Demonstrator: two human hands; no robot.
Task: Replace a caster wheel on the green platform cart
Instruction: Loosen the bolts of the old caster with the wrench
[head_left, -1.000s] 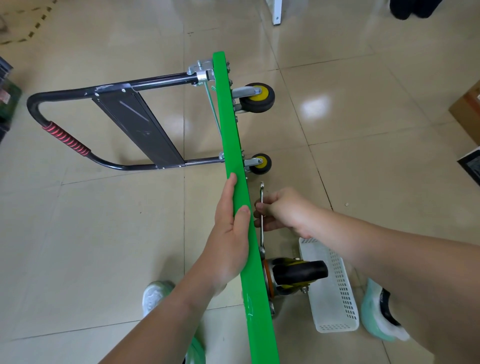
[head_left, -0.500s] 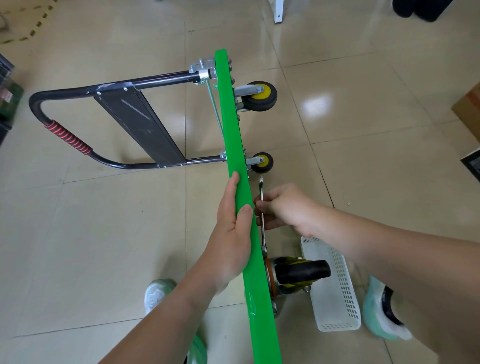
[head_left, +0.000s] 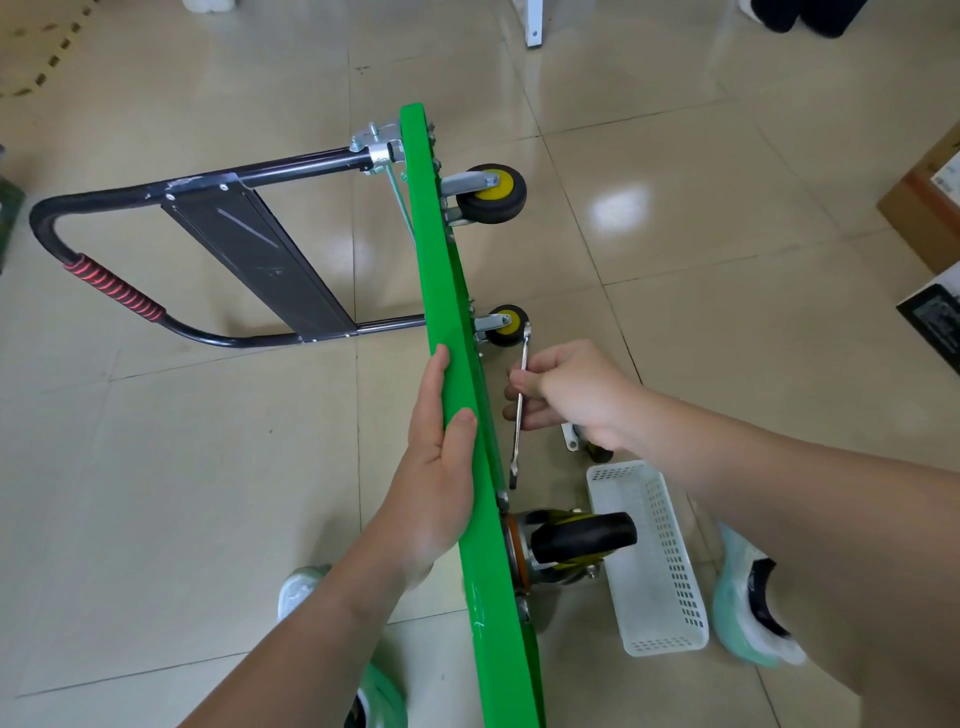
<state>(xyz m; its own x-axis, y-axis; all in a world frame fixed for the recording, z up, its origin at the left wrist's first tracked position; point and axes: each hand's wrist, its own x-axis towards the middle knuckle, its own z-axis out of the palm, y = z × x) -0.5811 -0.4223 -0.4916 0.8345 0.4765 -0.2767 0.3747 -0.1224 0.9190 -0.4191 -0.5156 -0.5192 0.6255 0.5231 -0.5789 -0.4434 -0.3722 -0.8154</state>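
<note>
1. Green platform cart (head_left: 441, 312) standing on its long edge on the tiled floor (head_left: 208, 493), underside facing right, black folding handle (head_left: 104, 200) lying out to the left.
2. Left hand (head_left: 436, 467) lying flat against the top of the deck, fingers straight and together, thumb resting on the green rim.
3. Right hand (head_left: 576, 395) curling round a slim silver wrench (head_left: 516, 447), pinching its shank between fingertips and thumb, just beside the cart's underside.
4. Wrench running roughly parallel to the deck, its upper end reaching beside the nearer small wheel (head_left: 506, 325), its lower end hanging just above the large caster wheel (head_left: 582, 535); touching a bolt or not, impossible to tell.
5. Large caster wheel sitting on the underside at the near end, jutting right towards the white basket (head_left: 670, 571) on the floor.
6. Far small wheel (head_left: 493, 193), yellow-hubbed, sticking out at the handle end.
7. Small part with a white bracket (head_left: 571, 436) lying on the floor, mostly hiding beneath the right wrist.
8. Pale green shoe (head_left: 748, 613) standing right of the basket.
</note>
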